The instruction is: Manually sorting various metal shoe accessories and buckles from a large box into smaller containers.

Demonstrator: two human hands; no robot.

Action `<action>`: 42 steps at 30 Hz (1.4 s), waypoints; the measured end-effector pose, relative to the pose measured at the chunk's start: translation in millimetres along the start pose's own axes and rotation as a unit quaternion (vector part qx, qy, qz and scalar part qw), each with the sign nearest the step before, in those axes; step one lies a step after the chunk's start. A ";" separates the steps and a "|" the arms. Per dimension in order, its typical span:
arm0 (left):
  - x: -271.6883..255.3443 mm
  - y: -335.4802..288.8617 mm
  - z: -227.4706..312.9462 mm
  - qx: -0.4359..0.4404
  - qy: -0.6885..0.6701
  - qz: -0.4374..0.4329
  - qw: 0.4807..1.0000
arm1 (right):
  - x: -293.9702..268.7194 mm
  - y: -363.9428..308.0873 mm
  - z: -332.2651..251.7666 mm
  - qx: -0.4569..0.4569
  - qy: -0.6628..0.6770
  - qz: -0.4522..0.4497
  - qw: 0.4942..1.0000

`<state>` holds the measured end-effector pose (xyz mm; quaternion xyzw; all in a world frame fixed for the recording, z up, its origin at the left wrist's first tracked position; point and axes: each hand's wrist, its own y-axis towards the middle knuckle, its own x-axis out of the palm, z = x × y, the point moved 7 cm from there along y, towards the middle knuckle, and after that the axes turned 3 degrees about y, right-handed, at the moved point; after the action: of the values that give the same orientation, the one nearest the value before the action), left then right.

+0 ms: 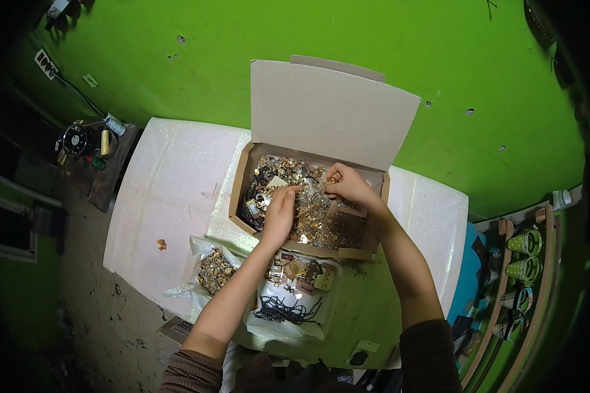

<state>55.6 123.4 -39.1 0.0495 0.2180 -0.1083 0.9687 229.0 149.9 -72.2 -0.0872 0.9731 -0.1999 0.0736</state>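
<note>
An open cardboard box point(241, 190) stands on the white table, heaped with small gold, silver and dark jewelry pieces point(308, 216). Over the heap, my left hand point(282, 211) has its fingers drawn together at the middle of the box. To its right, my right hand point(349, 185) pinches with thumb and fingers near the box's back right. Whatever sits between the fingertips of either hand is too small to make out. Just left of my left hand lie larger pieces, among them a pale card-like piece point(276, 183).
The box's lid point(334, 105) stands up against the green wall. In front are a bag of small metal pieces point(216, 270) and a white tray point(321, 325) with dark bead strands point(285, 309) and tags. A side table point(92, 177) holds thread spools; shoes point(524, 268) hang at right.
</note>
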 end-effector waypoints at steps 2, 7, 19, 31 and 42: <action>25.5 -1.7 -19.4 -0.241 -0.447 -0.052 0.860 | 8.4 -3.3 -14.3 -0.024 0.039 -0.028 0.999; 50.7 -3.2 -12.7 -0.295 -0.733 -0.082 0.607 | 50.3 -21.7 -65.4 -0.105 -0.060 -0.116 0.986; 38.7 -1.9 -41.0 -0.296 -0.779 0.018 0.553 | 8.6 -4.5 -15.9 -0.031 -0.300 0.025 0.953; 37.6 -6.9 -43.6 -0.319 -0.740 0.023 0.592 | 48.8 -17.5 26.6 -0.118 -0.476 0.051 0.870; 38.9 -10.4 -46.7 -0.331 -0.727 0.022 0.601 | 15.7 -1.4 26.0 -0.155 -0.314 0.079 0.933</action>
<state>68.3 112.6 -98.4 -0.3648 -0.5385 -0.0077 0.7595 218.6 135.7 -97.0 -0.0786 0.9229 -0.0028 0.3769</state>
